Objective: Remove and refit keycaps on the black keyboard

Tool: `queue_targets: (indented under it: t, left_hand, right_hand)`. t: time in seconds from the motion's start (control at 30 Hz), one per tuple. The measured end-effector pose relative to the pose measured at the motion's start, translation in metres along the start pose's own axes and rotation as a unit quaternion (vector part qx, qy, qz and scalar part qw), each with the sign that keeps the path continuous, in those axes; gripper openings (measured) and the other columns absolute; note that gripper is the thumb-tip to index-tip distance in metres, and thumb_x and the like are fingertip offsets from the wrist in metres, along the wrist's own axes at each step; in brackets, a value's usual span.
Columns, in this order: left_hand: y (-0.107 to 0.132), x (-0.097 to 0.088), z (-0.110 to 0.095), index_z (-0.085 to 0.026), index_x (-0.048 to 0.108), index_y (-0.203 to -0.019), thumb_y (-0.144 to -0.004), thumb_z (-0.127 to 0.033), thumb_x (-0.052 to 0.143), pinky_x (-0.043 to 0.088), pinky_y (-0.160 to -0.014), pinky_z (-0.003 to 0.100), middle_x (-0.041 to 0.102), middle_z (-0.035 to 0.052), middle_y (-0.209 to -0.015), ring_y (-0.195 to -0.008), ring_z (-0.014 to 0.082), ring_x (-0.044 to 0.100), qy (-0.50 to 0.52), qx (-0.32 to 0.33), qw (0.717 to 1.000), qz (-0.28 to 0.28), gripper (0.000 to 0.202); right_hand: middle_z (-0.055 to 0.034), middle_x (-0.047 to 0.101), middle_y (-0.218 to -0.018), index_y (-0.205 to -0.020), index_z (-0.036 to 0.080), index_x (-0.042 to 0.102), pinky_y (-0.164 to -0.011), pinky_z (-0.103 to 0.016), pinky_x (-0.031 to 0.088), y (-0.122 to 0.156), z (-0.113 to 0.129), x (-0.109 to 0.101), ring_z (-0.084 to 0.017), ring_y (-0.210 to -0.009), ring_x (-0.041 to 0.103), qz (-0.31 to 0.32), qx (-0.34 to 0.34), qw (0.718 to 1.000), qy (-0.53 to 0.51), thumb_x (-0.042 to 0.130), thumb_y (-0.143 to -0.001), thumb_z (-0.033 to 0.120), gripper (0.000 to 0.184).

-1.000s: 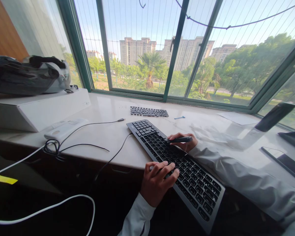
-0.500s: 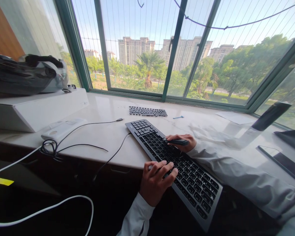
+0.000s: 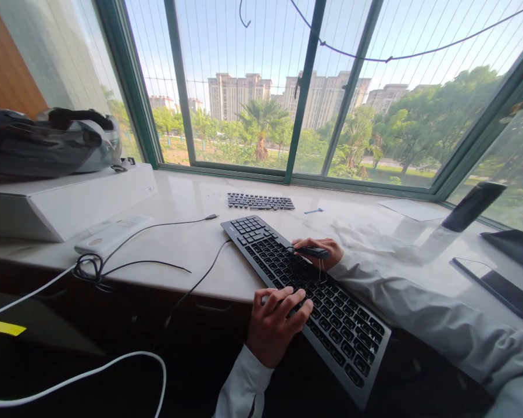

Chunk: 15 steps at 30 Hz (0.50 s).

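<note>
A black keyboard (image 3: 353, 325) lies slanted across the table's front edge, its near end jutting past it. Most of its keys are stripped to bare sockets, while the number pad end still carries caps. My left hand (image 3: 276, 319) is curled over the keyboard's near long edge, fingertips on the sockets. A small pale thing shows under its fingers, too hidden to name. Held in my right hand (image 3: 331, 251) is a black keycap puller (image 3: 312, 252) with thin wire loops at one end, just over the keyboard's middle. Removed keycaps (image 3: 261, 202) lie in rows behind the keyboard.
A small blue tool (image 3: 314, 211) lies near the keycaps. Clear plastic wrap (image 3: 375, 241), a phone (image 3: 497, 287) and a dark upright object (image 3: 473, 206) are on the right. Leftward are a power strip (image 3: 111, 232), cables (image 3: 157, 225) and a white box (image 3: 70, 203) bearing a bag.
The view has tilted up slightly, so things sit a little lower. My right hand has turned the keycap puller slightly, and its wire loops show more clearly. My left hand keeps its place on the keyboard.
</note>
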<state>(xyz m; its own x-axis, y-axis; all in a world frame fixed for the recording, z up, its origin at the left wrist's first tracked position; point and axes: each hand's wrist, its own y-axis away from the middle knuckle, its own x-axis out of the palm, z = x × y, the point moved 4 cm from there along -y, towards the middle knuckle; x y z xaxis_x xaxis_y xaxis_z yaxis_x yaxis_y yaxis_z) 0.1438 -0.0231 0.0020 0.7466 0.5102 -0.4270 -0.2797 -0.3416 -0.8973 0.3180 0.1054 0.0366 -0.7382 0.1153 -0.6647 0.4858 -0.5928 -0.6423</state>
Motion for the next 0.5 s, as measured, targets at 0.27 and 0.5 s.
queue_targets:
  t: [0.27,0.5]
  left_hand:
    - [0.0010,0.0005,0.0001,-0.028,0.066,-0.100,-0.089,-0.024,0.059,0.038,-0.088,0.031,0.071,-0.0043,-0.105,-0.102,0.0118,0.058,-0.017,0.000,1.000,0.002,0.014]
    - [0.0006,0.0005,0.0001,-0.027,0.066,-0.100,-0.090,-0.024,0.058,0.037,-0.088,0.032,0.071,-0.0048,-0.106,-0.102,0.0115,0.059,-0.004,-0.001,1.000,-0.007,0.013]
  right_hand:
    - [-0.0024,0.074,-0.089,-0.096,0.023,0.067,-0.077,-0.027,0.058,0.0004,0.0022,-0.0024,-0.019,-0.080,0.072,-0.018,0.033,0.998,0.043,0.069,-0.079,0.029,0.018]
    - [-0.0012,0.074,-0.088,-0.092,0.024,0.070,-0.073,-0.027,0.059,-0.0020,0.0057,-0.0032,-0.018,-0.076,0.072,-0.004,0.040,0.997,0.060,0.067,-0.081,0.032,0.014]
